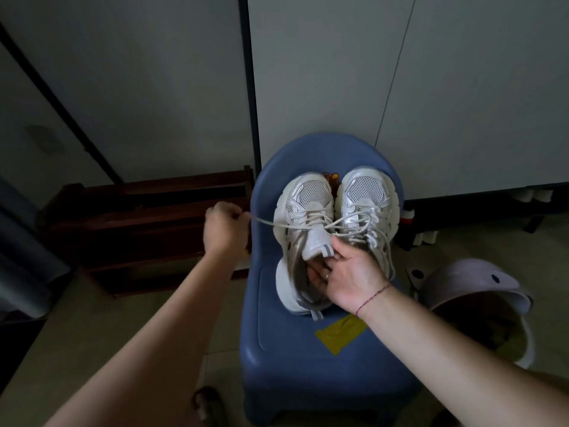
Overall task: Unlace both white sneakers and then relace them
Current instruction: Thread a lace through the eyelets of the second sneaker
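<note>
Two white sneakers stand side by side on a blue plastic chair, toes pointing away from me. My left hand pinches the end of a white lace and holds it taut out to the left of the left sneaker. My right hand grips that sneaker at its opening, fingers curled inside the collar and thumb by the tongue. The right sneaker is laced, with loose loops hanging down its side.
A yellow patch lies on the chair seat near me. A dark wooden rack stands left of the chair. A pale round bin sits on the floor at right. White cabinet doors rise behind. A sandalled foot shows below.
</note>
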A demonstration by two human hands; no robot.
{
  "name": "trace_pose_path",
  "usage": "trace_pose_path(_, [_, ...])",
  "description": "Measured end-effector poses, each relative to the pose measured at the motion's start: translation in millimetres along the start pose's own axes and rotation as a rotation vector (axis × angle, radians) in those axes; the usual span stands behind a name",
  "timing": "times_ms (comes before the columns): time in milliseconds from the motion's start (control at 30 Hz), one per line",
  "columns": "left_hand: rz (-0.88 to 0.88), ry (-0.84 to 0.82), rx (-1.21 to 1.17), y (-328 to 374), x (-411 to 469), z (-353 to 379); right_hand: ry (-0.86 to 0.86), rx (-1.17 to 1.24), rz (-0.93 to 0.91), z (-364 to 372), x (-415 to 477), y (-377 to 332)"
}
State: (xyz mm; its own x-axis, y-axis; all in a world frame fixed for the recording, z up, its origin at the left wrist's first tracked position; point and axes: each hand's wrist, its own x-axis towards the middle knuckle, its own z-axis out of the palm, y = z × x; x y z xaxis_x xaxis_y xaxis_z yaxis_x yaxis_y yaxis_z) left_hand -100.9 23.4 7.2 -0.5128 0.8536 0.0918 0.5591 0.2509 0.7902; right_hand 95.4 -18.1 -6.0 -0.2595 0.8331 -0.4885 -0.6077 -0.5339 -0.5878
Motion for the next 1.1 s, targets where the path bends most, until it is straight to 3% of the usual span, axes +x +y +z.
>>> trace_pose_path(167, [0.342,-0.414,-0.072,22.6,-30.2,20.6,-0.005,0.011,0.006,1.3,-0.8,-0.6])
trace_pose_path(267, [0.417,-0.379,0.015,23.0,-36.0,25.5,-0.006,0.005,0.007,0.4,-0.6,-1.5])
trace_pose_path(633, [0.367,-0.368,0.064,29.1,-30.3,11.5,0.012,-0.011,0.029,-0.1,-0.3,-3.1])
trace_pose_path(867, [0.088,-0.103,0.175,3.7,2.3,-18.5,-0.004,-0.042,0.015,-2.8,0.5,-3.3])
trace_pose_path(933, [0.095,-0.153,0.158,1.3,1.6,-13.6,0.002,-0.047,0.015,-2.6,1.0,-2.5])
trace_pose_path(1033, [0.213,-0.406,-0.005,11.4,-14.0,6.3,0.010,-0.040,0.018,-1.7,1.0,-2.8])
trace_pose_path(1100, [0.287,-0.479,-0.017,18.2,-29.5,19.4,0.008,-0.034,0.023,-1.2,0.2,-3.2])
